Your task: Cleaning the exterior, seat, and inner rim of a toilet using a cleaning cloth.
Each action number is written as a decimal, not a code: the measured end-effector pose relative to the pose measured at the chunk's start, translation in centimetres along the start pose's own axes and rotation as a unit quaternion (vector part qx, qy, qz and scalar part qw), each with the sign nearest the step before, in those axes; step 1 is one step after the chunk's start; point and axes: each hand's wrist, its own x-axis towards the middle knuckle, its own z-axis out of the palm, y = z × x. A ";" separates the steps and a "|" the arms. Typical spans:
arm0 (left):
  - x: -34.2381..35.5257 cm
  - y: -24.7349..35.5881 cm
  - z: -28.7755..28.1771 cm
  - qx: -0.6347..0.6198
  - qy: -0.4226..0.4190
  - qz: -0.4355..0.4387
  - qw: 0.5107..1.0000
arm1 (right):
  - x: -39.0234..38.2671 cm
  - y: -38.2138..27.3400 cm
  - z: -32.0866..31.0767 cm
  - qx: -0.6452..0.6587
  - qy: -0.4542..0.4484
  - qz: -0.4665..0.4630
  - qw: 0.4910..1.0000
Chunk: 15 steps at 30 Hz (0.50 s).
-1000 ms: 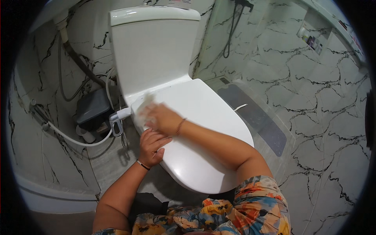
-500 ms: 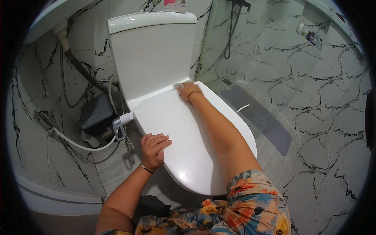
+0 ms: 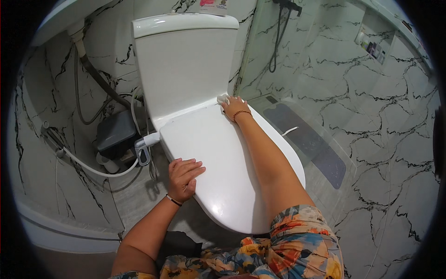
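A white toilet lid [image 3: 218, 190] lies closed in front of the cistern [image 3: 183, 65]. Near its back right corner, beside the hinge, my right hand [image 3: 236, 109] presses down on a pale crumpled cloth [image 3: 222, 100], fingers over it. My left hand [image 3: 185, 177] rests on the lid's left edge, fingers extended and a little apart. Just behind that hand, at the left hinge, a grey-and-white side fitting [image 3: 144, 151] sticks out from the seat.
On the left stand a dark grey bin [image 3: 114, 135], hoses [image 3: 88, 160] and a drain pipe [image 3: 86, 65]. A glass partition [image 3: 253, 56] borders the shower on the right, where a grey mat [image 3: 316, 153] lies. A small card [image 3: 213, 5] sits atop the cistern.
My right hand has travelled with the cloth from the lid's back left across to its back right corner. My left hand has shifted only slightly and stays on the edge.
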 end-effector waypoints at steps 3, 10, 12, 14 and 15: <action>-0.2 -0.1 -0.2 0.002 -0.005 0.002 1.000 | -2.0 -1.0 0.8 -0.008 -0.007 -0.070 0.997; -0.7 -0.4 -0.4 0.002 0.003 0.008 1.000 | -20.5 -0.8 1.8 -0.007 -0.014 -0.333 0.943; -0.6 -0.2 -0.1 0.001 0.009 0.009 1.000 | -21.2 0.1 1.7 0.000 -0.006 -0.341 0.940; -0.5 -0.1 -0.1 -0.001 0.013 0.010 1.000 | -19.0 0.2 1.8 -0.004 -0.003 -0.327 0.945; -0.5 -0.2 -0.2 0.000 0.015 0.010 1.000 | -17.1 0.2 2.0 -0.005 0.000 -0.315 0.949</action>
